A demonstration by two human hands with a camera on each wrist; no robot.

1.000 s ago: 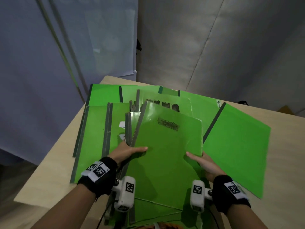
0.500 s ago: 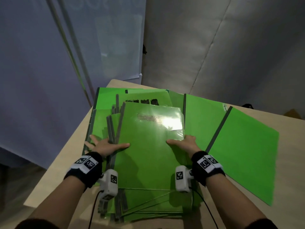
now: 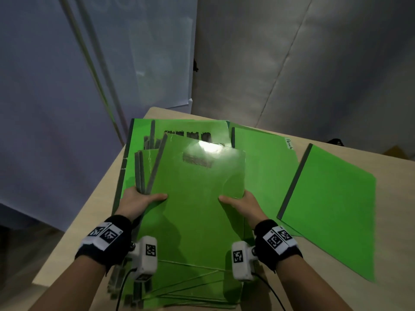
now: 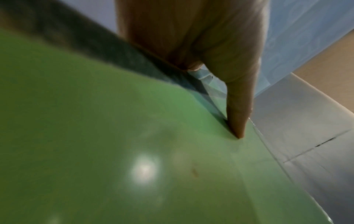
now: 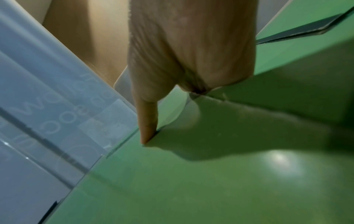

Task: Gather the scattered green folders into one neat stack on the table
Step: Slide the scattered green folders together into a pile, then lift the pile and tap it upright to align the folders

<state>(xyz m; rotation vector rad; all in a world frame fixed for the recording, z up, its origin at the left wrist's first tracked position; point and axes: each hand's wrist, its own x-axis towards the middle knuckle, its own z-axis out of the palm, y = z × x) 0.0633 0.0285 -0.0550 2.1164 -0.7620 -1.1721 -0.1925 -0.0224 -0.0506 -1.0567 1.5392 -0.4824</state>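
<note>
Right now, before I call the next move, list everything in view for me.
held bundle of folders: several, exact count unclear, green with grey spines, fanned, gripped at both side edges
folder with handwritten label: one, green, lying behind the bundle on the right
lone folder: one, green with grey spine, lying apart at the right
table: one, light wood
backdrop sheets: grey-white, behind the table
left hand: thumb on top of the bundle, fingers hidden beneath
right hand: thumb on top, fingers hidden beneath
</note>
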